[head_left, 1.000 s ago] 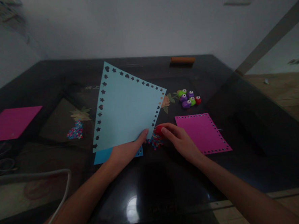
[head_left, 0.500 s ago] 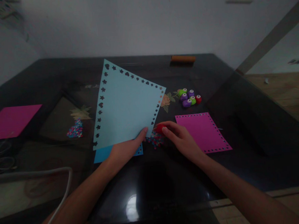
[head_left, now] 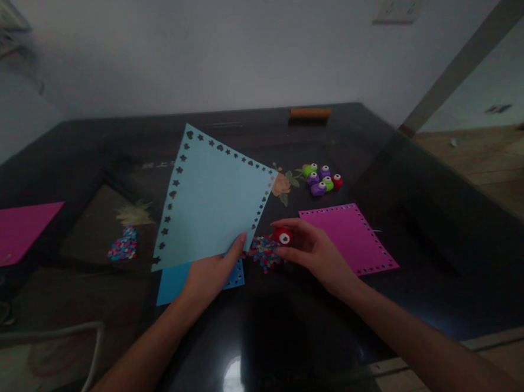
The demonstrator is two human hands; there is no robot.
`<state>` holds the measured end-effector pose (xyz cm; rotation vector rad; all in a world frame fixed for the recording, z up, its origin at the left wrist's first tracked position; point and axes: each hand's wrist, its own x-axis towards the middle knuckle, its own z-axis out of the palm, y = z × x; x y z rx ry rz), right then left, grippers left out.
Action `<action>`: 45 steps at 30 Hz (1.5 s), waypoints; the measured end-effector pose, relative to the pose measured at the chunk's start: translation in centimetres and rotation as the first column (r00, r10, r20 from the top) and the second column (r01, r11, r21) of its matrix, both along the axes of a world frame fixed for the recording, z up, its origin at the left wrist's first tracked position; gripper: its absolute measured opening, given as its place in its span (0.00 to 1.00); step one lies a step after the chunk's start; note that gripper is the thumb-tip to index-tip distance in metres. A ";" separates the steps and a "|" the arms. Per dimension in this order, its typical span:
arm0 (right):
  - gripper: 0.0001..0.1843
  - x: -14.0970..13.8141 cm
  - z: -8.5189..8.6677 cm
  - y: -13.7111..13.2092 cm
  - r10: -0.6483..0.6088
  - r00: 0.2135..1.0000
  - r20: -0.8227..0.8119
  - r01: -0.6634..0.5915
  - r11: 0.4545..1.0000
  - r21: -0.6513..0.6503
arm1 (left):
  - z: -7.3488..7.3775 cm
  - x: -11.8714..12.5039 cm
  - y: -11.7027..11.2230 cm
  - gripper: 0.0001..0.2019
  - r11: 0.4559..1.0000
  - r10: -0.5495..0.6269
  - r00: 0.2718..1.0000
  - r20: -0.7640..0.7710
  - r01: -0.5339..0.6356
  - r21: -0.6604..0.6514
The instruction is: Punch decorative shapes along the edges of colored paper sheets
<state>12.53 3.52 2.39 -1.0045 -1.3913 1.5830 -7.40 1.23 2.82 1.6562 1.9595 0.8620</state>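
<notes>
My left hand [head_left: 213, 273] pinches the near corner of a light blue paper sheet [head_left: 211, 199] and holds it tilted above the dark table. Punched hearts and stars line the sheet's edges. My right hand [head_left: 312, 249] is closed on a small red paper punch [head_left: 283, 236], just right of the sheet's near corner. Under the punch lies a heap of coloured paper bits [head_left: 262, 252]. A darker blue sheet [head_left: 173, 279] lies flat below my left hand.
A magenta sheet with punched edges [head_left: 351, 235] lies right of my right hand. Several small punches [head_left: 322, 179] sit behind it. Another heap of paper bits [head_left: 122, 246] and a second magenta sheet [head_left: 11, 232] lie at the left. An orange-brown bar [head_left: 310, 112] rests at the far edge.
My right hand has drawn the red punch off the sheet's edge and turned it so its white top shows. The view has tipped up slightly.
</notes>
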 end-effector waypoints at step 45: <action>0.19 2.9 2.1 4.2 -0.350 0.936 0.039 0.313 0.878 0.362 | 0.8 -0.1 0.3 0.19 0.995 -0.097 0.856 0.508 0.089 0.040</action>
